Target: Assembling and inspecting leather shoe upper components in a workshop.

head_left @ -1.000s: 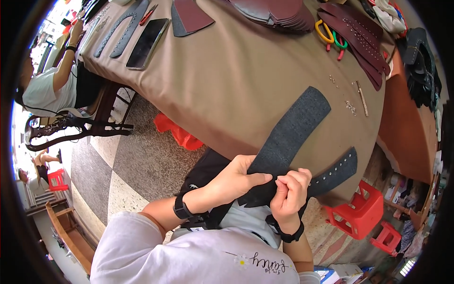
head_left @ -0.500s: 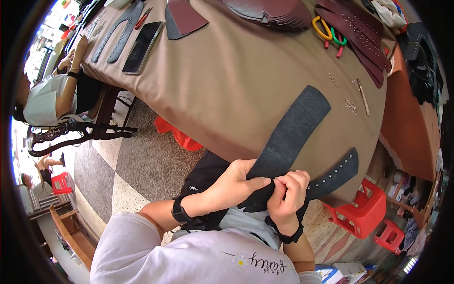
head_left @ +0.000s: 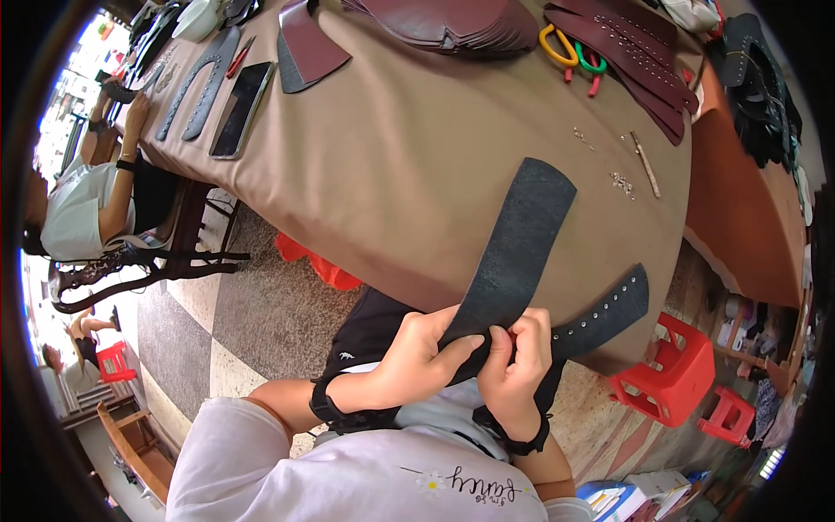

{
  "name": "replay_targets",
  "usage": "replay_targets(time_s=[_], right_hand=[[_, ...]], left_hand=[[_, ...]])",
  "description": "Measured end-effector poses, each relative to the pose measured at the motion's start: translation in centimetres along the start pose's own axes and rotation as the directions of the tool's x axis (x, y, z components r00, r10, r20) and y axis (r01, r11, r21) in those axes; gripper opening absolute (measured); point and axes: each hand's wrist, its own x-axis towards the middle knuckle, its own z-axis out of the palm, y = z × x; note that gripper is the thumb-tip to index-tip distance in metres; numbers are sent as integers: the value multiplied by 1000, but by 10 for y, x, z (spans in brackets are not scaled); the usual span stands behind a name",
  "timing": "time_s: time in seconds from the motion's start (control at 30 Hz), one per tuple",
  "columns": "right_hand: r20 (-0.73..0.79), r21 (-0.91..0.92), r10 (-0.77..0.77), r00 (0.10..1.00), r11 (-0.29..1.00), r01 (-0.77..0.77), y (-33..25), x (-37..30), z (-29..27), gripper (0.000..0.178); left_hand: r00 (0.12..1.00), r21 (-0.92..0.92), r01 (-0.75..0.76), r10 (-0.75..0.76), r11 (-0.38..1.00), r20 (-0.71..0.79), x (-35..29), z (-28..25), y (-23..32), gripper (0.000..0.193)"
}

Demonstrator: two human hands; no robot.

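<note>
A wide black leather strip (head_left: 519, 235) runs from my hands out over the table edge, its plain side up. My left hand (head_left: 426, 357) is closed on its near end, thumb on top. Right beside it, my right hand (head_left: 515, 358) pinches the same leather, thumb and bent fingers pressed together. Whatever lies between the fingertips is too small to make out. A black leather band with a row of metal studs (head_left: 609, 311) reaches from behind my right hand onto the table. My hands hide whether it joins the plain strip.
Small metal studs (head_left: 622, 184) lie near a thin stick (head_left: 645, 163). Farther off are yellow-and-green-handled scissors (head_left: 558, 43), maroon studded strips (head_left: 622, 52), stacked maroon leather (head_left: 452, 22), a phone (head_left: 242, 110) and a U-shaped black piece (head_left: 200, 83). A person (head_left: 87, 200) sits at left; a red stool (head_left: 670, 370) stands at right.
The view has shifted a little, moving the table things. My hands keep hold of the leather, and the plain strip stands slightly steeper. The seated person's hands have moved, with a dark piece now raised.
</note>
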Motion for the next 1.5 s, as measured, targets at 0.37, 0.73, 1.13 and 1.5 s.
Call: replay_targets(time_s=[0.37, 0.73, 1.13, 1.5], right_hand=[[345, 125, 184, 920, 963, -240, 8, 62, -63, 4], [126, -206, 98, 987, 976, -71, 104, 179, -94, 10], [252, -266, -35, 967, 958, 104, 105, 180, -94, 6], [372, -172, -25, 928, 981, 95, 39, 141, -104, 3]], left_hand=[[978, -226, 206, -210, 952, 6, 9, -11, -1, 15], [970, -310, 239, -237, 920, 44, 19, -14, -10, 10], [959, -304, 281, -258, 910, 114, 17, -13, -13, 12], [964, -486, 266, -224, 832, 144, 21, -13, -18, 28]])
